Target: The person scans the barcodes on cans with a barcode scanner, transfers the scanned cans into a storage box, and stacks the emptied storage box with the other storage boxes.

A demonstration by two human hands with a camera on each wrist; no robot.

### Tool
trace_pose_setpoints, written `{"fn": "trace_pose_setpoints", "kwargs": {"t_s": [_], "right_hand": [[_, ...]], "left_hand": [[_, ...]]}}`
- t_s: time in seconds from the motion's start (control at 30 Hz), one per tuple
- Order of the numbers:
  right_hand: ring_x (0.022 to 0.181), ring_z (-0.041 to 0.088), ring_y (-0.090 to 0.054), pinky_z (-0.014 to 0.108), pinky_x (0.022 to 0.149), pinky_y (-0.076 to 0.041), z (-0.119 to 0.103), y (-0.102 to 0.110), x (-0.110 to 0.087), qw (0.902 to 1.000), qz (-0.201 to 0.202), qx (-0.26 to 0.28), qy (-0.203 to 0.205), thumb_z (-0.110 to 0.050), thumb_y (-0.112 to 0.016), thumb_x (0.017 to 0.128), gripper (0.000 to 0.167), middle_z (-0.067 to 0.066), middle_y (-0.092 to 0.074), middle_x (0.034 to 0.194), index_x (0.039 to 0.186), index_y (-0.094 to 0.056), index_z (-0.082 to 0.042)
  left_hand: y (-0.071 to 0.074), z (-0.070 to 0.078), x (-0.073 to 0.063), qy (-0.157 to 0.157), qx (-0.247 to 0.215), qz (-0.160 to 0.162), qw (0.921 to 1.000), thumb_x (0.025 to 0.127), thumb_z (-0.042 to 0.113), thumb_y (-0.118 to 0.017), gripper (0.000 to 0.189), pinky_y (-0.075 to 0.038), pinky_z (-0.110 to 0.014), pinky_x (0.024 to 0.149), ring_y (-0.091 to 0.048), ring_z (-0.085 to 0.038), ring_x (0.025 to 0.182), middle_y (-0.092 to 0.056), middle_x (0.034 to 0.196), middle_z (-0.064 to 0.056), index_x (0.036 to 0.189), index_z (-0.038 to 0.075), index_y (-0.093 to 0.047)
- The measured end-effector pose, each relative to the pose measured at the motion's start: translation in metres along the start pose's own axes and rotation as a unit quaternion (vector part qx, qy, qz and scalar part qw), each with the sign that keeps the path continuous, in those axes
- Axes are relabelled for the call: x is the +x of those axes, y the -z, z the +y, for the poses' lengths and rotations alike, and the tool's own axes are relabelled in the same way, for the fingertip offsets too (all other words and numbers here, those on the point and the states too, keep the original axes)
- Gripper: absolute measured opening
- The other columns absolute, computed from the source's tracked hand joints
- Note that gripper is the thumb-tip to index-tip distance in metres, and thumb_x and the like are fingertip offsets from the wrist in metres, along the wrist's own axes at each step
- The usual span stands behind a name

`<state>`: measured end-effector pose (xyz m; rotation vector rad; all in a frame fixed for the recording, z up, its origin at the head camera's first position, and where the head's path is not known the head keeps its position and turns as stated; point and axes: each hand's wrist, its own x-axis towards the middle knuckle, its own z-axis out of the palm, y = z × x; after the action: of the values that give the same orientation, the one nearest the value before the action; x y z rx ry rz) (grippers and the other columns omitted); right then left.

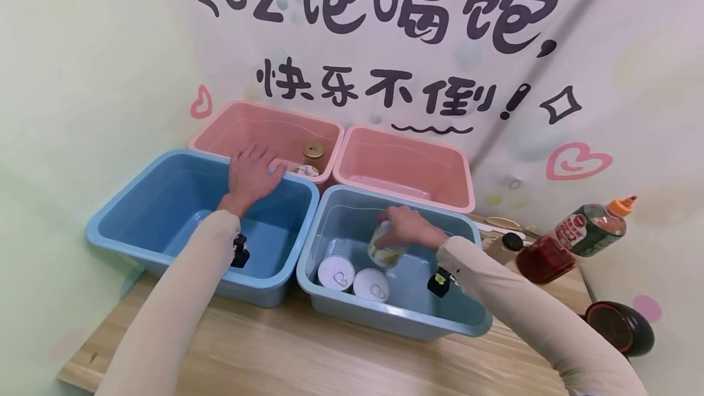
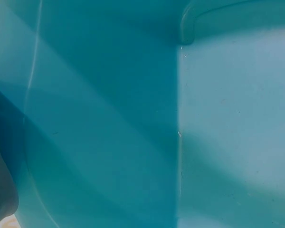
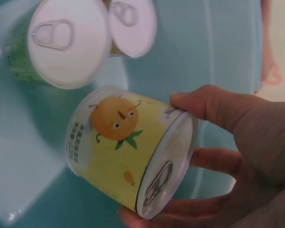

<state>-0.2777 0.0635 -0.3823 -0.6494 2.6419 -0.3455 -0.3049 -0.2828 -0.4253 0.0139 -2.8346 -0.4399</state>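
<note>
My right hand [image 1: 409,226] grips a yellow can [image 3: 118,147] with an orange fruit drawn on its label. Thumb and fingers curl round the can's pull-tab end, and it tilts inside the right blue bin [image 1: 478,326]. Beside it in that bin stand two cans with white lids, one can [image 3: 69,42] with a green label and another can [image 3: 133,23] partly behind it. With fingers spread, my left hand [image 1: 254,173] rests on the rims where the left blue bin [image 1: 203,161] meets the left pink bin [image 1: 264,112]; it holds nothing.
The left pink bin holds a gold-lidded can [image 1: 313,150] and a second can [image 1: 307,170]. Behind the right blue bin stands another pink bin [image 1: 404,139]. At right are an orange-capped sauce bottle [image 1: 591,229], a black-capped jar [image 1: 511,242] and a dark round bowl [image 1: 632,329].
</note>
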Motion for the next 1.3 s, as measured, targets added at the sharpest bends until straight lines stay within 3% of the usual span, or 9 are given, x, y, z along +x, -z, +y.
{"fn": "trace_pose_setpoints", "kwargs": {"t_s": [0.37,0.63,1.03,1.3], "right_hand": [[0.092,0.028,-0.067,0.040,0.075,-0.062,0.006,0.038,-0.025,0.9998,0.015,0.001,0.014,-0.021,-0.083,0.077,0.047,0.018,-0.068,0.118,0.121,-0.070,-0.010],[0.098,0.031,-0.066,0.043,0.076,-0.061,0.021,0.054,-0.042,0.9996,0.025,0.001,0.013,-0.018,-0.085,0.075,0.047,0.019,-0.067,0.119,0.119,-0.072,-0.009],[0.106,0.039,-0.064,0.049,0.080,-0.060,0.041,0.072,-0.067,0.9987,0.029,0.040,-0.012,-0.013,-0.082,0.077,0.048,0.025,-0.060,0.130,0.122,-0.069,-0.004],[0.099,0.038,-0.066,0.048,0.077,-0.062,0.053,0.092,-0.099,0.9962,0.042,0.065,-0.041,-0.014,-0.081,0.080,0.053,0.028,-0.062,0.124,0.129,-0.064,-0.004]], "left_hand": [[-0.002,-0.002,0.001,0.001,0.003,-0.003,1.0000,0.100,0.045,-0.045,0.060,-0.021,-0.063,0.119,-0.029,-0.042,0.148,-0.040,0.157,-0.019,0.149,0.011,-0.046],[-0.001,-0.001,0.000,-0.002,-0.001,-0.008,1.0000,0.101,0.045,-0.044,0.059,-0.021,-0.064,0.119,-0.030,-0.042,0.147,-0.041,0.156,-0.020,0.149,0.011,-0.046],[-0.001,0.000,0.000,-0.001,-0.008,-0.008,0.9999,0.101,0.045,-0.044,0.059,-0.020,-0.064,0.119,-0.030,-0.042,0.147,-0.041,0.156,-0.020,0.148,0.010,-0.047],[-0.002,-0.002,0.000,0.003,-0.003,-0.006,1.0000,0.100,0.045,-0.045,0.059,-0.020,-0.064,0.119,-0.031,-0.042,0.147,-0.042,0.156,-0.019,0.148,0.011,-0.048]]}}
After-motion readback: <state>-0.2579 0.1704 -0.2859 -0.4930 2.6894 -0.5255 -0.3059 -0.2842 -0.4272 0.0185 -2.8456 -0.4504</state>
